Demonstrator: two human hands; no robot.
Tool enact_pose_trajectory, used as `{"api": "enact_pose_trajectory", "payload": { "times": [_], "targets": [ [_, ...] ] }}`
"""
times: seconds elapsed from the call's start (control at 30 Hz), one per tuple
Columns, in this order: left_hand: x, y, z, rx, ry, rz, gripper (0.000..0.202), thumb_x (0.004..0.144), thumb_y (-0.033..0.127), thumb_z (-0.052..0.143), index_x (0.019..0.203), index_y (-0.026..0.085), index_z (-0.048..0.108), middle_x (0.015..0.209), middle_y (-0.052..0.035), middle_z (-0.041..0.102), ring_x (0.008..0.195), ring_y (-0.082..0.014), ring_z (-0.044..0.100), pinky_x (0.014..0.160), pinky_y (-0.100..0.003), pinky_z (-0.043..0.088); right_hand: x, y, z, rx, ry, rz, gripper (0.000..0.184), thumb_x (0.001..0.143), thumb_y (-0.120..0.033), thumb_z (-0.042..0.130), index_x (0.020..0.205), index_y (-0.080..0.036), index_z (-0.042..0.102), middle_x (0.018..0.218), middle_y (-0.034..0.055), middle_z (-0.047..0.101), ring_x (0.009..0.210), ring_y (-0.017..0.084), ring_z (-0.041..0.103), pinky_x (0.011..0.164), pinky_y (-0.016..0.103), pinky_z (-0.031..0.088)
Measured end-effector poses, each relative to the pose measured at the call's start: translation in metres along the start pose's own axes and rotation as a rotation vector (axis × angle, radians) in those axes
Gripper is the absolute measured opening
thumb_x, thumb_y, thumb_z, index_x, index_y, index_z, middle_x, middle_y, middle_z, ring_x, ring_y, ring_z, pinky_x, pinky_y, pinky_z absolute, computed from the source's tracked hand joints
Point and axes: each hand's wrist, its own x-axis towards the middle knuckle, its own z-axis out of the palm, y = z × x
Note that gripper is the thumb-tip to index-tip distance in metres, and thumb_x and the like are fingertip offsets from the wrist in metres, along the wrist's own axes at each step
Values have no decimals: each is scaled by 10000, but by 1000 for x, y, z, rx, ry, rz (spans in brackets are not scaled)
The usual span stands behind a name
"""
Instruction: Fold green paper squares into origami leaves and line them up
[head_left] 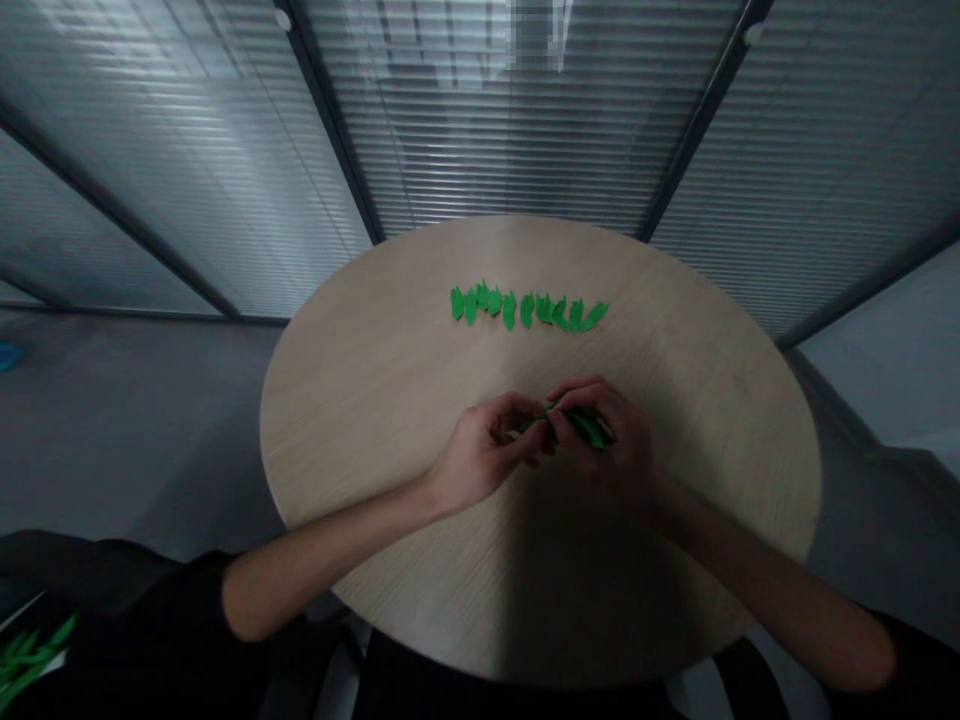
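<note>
Over the near middle of the round table, my left hand (480, 452) and my right hand (619, 440) meet fingertip to fingertip. Both are closed in a pinch on a green leaf-shaped piece (591, 428), most of which shows under the curled fingers of my right hand. My left thumb and forefinger are at its thin left end, and the fingers partly hide it. Beyond the hands lies a row of several similar green leaf-shaped pieces (527, 310), some touching or overlapping. Whether they are paper, cloth or plastic I cannot tell.
The pale wooden round table (360, 390) stands close to glass panels with blinds (487, 150). At the lower left, more green strips or leaves (34, 655) lie on something pale beside a dark chair or cloth. A blue object (9, 356) is on the floor at the far left.
</note>
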Motion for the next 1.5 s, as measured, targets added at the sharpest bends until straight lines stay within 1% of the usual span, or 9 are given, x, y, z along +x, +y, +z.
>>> {"api": "enact_pose_trajectory", "payload": {
  "times": [0.13, 0.3, 0.57, 0.73, 1.0, 1.1, 1.27, 1.5],
  "targets": [
    [-1, 3, 0, 24, -22, -5, 242, 957, 353, 684, 998, 115, 680, 813, -72, 762, 702, -137, 727, 598, -212, 588, 1, 1, -1, -12, -6, -15, 98, 939, -155, 669, 954, -240, 623, 988, 40, 703, 843, 156, 695, 757, 305, 587],
    [-1, 5, -1, 60, -10, 27, 209, 964, 322, 668, 950, 114, 682, 803, -76, 772, 692, -130, 726, 589, -201, 571, 1, -1, -2, -18, -15, 1, 88, 944, -165, 667, 950, -242, 624, 993, 40, 702, 860, 160, 699, 771, 309, 587],
    [-2, 5, -1, 77, 1, 47, 257, 978, 375, 669, 940, 121, 676, 812, -83, 784, 696, -138, 737, 593, -207, 573, -2, -2, 0, 21, -20, 98, 92, 951, -199, 674, 1001, -247, 613, 1015, 37, 716, 840, 160, 702, 714, 305, 569],
    [-2, 7, 0, 77, 8, 19, 297, 966, 427, 681, 937, 132, 669, 819, -87, 792, 701, -156, 752, 589, -226, 591, -1, -3, -1, 3, -39, 71, 88, 962, -187, 647, 1013, -247, 607, 1035, 52, 715, 867, 170, 703, 727, 321, 570],
    [-2, 4, 0, 74, 21, 35, 266, 978, 386, 671, 942, 123, 665, 809, -94, 795, 673, -144, 745, 575, -214, 580, -2, -1, -3, 34, -67, 62, 132, 963, -147, 617, 1046, -247, 597, 1091, 63, 707, 881, 164, 700, 751, 329, 570],
    [-3, 4, 0, 75, 19, 45, 244, 987, 363, 658, 951, 122, 667, 808, -87, 792, 676, -135, 741, 577, -202, 575, -1, -1, -2, 54, -59, 59, 137, 957, -135, 622, 1035, -246, 601, 1077, 55, 704, 880, 159, 692, 747, 319, 565],
    [-3, 5, 0, 98, 15, 54, 247, 987, 364, 657, 946, 121, 676, 816, -88, 790, 687, -137, 740, 584, -205, 580, -1, -2, 0, 95, -52, 92, 123, 967, -153, 618, 1042, -248, 597, 1043, 50, 696, 829, 151, 687, 694, 305, 567],
    [-3, 5, -1, 95, 15, 36, 276, 984, 403, 660, 948, 129, 671, 829, -88, 791, 685, -141, 738, 577, -211, 587, -4, 1, 1, 80, -48, 85, 146, 974, -174, 618, 1089, -260, 594, 1039, 48, 687, 865, 167, 690, 725, 326, 581]
  ]
}}
